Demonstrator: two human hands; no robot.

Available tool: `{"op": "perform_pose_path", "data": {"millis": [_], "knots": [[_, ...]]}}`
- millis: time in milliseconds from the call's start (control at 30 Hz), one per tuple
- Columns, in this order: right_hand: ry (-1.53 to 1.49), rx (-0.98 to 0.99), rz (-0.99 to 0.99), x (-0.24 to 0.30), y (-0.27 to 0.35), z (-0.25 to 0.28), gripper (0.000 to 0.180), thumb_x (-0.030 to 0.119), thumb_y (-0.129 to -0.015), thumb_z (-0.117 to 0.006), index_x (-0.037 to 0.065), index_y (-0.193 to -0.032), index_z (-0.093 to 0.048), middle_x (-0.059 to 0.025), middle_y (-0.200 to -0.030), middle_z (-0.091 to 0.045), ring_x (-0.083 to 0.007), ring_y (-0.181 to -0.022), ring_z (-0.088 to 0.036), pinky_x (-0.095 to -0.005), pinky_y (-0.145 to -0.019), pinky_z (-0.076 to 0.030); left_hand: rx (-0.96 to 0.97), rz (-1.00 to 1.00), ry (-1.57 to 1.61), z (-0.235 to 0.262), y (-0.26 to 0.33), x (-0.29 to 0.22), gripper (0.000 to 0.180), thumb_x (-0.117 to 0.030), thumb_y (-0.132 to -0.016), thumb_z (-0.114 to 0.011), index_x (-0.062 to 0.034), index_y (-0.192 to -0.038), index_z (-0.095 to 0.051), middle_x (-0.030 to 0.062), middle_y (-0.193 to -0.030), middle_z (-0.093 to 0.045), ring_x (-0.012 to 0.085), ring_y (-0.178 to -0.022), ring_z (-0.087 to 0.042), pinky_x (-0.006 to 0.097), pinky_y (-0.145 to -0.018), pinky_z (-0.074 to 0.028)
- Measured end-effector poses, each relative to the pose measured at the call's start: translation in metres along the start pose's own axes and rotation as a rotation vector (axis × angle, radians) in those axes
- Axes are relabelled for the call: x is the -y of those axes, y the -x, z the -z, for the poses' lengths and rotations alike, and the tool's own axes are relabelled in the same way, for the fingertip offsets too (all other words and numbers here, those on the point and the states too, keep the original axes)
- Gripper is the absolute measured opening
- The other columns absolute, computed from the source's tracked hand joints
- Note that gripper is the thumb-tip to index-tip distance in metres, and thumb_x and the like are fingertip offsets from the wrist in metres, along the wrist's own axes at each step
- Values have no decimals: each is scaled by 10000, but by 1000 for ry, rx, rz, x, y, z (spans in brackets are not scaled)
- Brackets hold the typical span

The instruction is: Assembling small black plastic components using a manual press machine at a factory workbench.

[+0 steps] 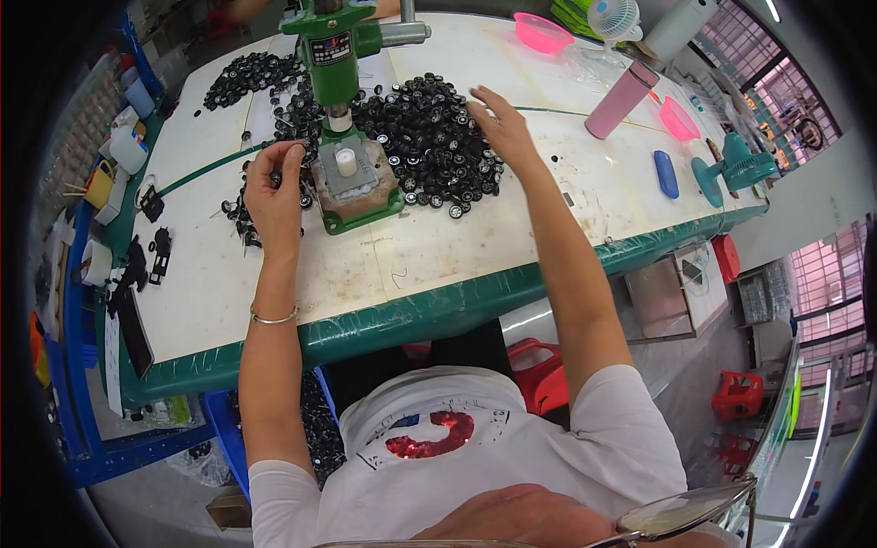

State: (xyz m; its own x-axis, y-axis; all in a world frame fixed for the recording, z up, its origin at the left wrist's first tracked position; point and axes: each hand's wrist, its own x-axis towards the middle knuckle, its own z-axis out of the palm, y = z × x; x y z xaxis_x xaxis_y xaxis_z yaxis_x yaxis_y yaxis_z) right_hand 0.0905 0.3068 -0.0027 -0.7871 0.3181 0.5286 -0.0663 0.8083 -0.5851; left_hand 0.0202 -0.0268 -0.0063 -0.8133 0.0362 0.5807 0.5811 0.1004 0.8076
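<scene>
A green hand press (333, 73) stands on the table with a small white round post (345, 163) on its metal plate, below the ram. To its right lies a heap of small black toy wheels (429, 137) with silvery hubs. My right hand (504, 132) reaches to the right edge of this heap, fingers stretched and apart. Left of the press, my left hand (274, 187) is raised with thumb and fingertips pinched together; whatever they hold, if anything, is too small to make out. Beneath it lie black wheels with thin axles (239, 217).
Another wheel heap (251, 78) lies at the far left. On the right stand a pink bottle (621, 100), pink bowls (543, 34), a blue case (666, 174) and a teal fan (735, 167). Black plastic parts (132, 269) lie by the left edge. A green-covered edge (420, 306) runs along the front.
</scene>
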Motion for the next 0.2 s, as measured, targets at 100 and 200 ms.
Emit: {"op": "perform_pose_path", "data": {"millis": [100,200], "knots": [[-15,-3,-80,-32,29,28,490,409,-917,-513,52,-1246,-576,-187,-1328,-525,-325,-1244,-487,-385,-1059,-350,29,107,320,4,-6,1,180,-201,-915,-631,-91,-1056,-644,23,-950,-679,82,-826,-591,213,-728,-449],[165,34,-305,-76,51,25,529,425,-911,-525,77,-1310,-534,-240,-1368,-463,-333,-1308,-415,-369,-1103,-294,131,385,520,8,-9,8,218,-195,-934,-595,-148,-1146,-610,61,-1005,-689,115,-972,-604,230,-773,-480]]}}
